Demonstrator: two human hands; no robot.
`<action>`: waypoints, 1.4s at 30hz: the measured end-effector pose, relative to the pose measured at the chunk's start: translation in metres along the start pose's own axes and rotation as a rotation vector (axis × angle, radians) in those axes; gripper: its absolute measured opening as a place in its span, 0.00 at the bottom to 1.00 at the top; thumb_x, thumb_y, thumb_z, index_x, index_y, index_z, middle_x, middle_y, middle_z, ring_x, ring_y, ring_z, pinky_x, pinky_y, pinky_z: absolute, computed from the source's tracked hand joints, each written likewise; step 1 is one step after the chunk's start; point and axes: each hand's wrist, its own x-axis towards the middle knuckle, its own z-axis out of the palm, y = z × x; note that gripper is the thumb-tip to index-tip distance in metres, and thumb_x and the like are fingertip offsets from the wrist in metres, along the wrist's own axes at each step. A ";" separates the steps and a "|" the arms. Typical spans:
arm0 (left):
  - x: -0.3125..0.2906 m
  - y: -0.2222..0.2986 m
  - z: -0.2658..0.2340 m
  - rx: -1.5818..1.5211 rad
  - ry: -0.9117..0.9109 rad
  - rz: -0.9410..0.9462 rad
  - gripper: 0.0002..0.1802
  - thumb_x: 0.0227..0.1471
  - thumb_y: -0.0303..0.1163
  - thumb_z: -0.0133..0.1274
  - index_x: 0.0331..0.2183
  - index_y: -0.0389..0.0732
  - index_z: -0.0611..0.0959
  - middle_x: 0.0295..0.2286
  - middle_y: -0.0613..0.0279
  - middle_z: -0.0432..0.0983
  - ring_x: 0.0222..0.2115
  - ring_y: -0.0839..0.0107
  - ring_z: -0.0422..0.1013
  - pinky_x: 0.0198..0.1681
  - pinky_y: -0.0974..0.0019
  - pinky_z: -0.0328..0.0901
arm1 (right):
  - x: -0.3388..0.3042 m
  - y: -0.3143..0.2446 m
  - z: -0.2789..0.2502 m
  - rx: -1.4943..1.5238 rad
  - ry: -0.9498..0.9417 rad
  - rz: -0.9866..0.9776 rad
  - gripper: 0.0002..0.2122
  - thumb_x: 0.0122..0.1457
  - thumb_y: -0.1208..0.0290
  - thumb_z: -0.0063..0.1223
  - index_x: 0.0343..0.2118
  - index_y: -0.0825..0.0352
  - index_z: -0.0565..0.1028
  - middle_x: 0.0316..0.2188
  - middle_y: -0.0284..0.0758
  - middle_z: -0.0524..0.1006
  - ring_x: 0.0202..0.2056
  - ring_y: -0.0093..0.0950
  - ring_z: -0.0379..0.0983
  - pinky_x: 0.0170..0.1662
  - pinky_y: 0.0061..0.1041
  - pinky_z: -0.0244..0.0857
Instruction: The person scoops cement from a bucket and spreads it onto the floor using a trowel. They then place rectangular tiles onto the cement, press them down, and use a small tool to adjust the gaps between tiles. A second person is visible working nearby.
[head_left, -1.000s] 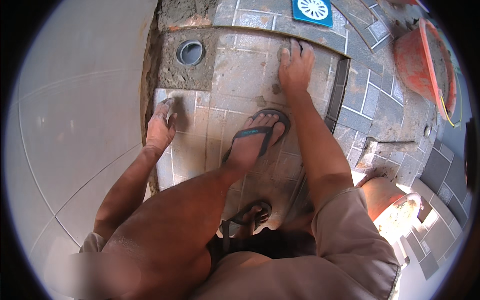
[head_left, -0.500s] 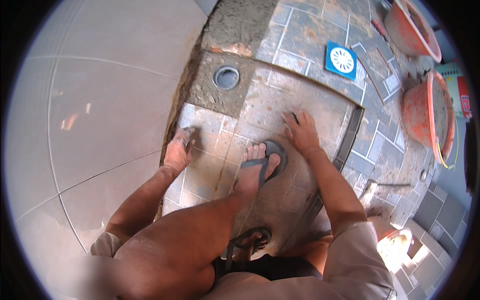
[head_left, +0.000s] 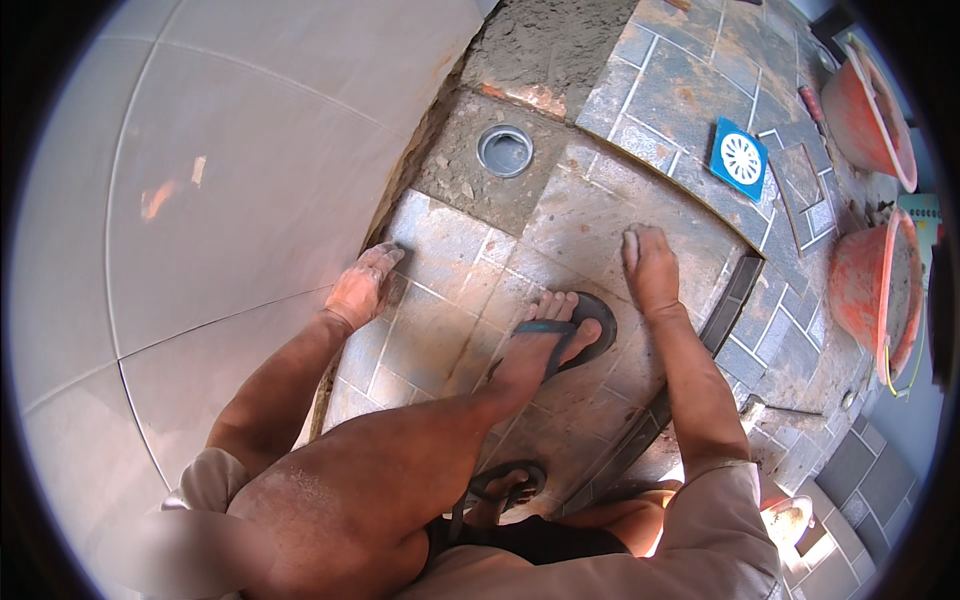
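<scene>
My left hand (head_left: 362,285) lies at the left edge of the patterned floor tiles (head_left: 425,335), beside the large smooth grey wall tiles (head_left: 240,230). Its dusty fingers reach onto the tile edge and hold nothing that shows. Farther right, my right hand (head_left: 652,270) is curled into a fist, knuckles up, against a dusty tile (head_left: 590,215). No object shows in it. Between the hands, my foot in a dark flip-flop (head_left: 550,340) stands on the tiles. Beyond them, a round pipe opening (head_left: 505,150) sits in a square patch of rough mortar (head_left: 455,175).
A white round drain grate on a blue square (head_left: 740,158) lies on lower tiling at right. Two reddish mortar buckets (head_left: 870,120) (head_left: 862,285) stand along the right side. Near them are a red-handled tool (head_left: 811,104) and tile offcuts (head_left: 800,190). A raised tile edge (head_left: 735,300) runs at right.
My right hand, spread flat on the tile before, is now curled into a fist. My left hand's fingers now rest on the tile edge. The whole view has shifted, with the scene moving rightward.
</scene>
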 end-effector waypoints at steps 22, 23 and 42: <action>-0.006 0.005 -0.003 0.196 -0.168 0.036 0.23 0.57 0.29 0.52 0.55 0.39 0.80 0.54 0.48 0.77 0.56 0.51 0.73 0.60 0.52 0.68 | 0.041 -0.123 -0.002 1.226 -0.300 1.404 0.11 0.72 0.62 0.50 0.41 0.67 0.75 0.28 0.36 0.75 0.19 0.23 0.62 0.18 0.23 0.52; -0.006 0.004 -0.003 0.198 -0.157 0.047 0.23 0.57 0.29 0.52 0.55 0.39 0.80 0.53 0.49 0.77 0.55 0.51 0.73 0.59 0.52 0.68 | 0.041 -0.124 -0.005 1.188 -0.282 1.416 0.12 0.72 0.62 0.50 0.41 0.67 0.75 0.28 0.36 0.76 0.19 0.23 0.62 0.18 0.24 0.51; -0.006 -0.009 0.008 0.189 -0.188 0.062 0.32 0.46 0.26 0.60 0.56 0.37 0.78 0.54 0.49 0.75 0.57 0.50 0.70 0.62 0.53 0.67 | 0.103 -0.053 -0.094 0.465 0.107 0.397 0.25 0.76 0.57 0.41 0.64 0.75 0.68 0.59 0.55 0.75 0.54 0.46 0.77 0.58 0.40 0.70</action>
